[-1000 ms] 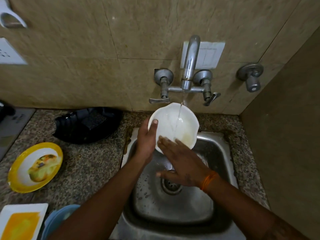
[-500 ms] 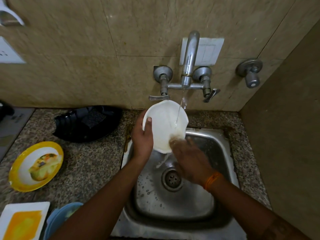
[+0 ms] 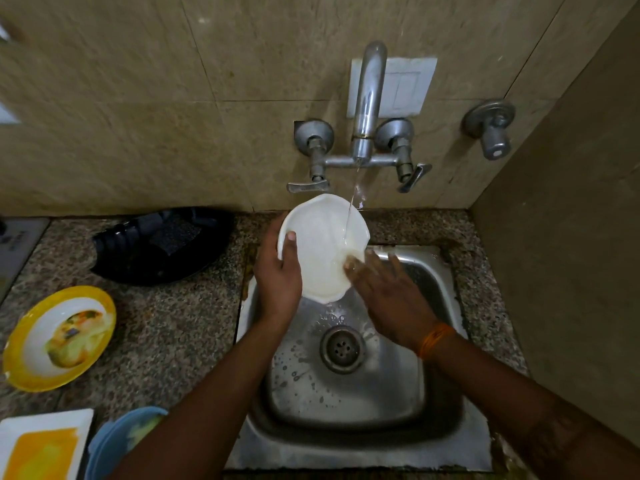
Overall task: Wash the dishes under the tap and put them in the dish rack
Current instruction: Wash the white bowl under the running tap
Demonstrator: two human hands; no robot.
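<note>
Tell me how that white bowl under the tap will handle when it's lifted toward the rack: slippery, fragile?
Probably slippery: water from the tap runs across the white bowl, and the left hand pinches only its rim. It looks rigid, holding its shape while tilted. Its smooth gloss suggests ceramic or melamine, so dropping it into the steel sink could chip it.

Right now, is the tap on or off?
On. A thin stream of water runs from the tap onto the white plate.

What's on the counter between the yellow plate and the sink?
Nothing: in the head view, the granite counter is bare between the yellow plate and the steel sink. The black dish rack sits farther back, against the wall.
</note>
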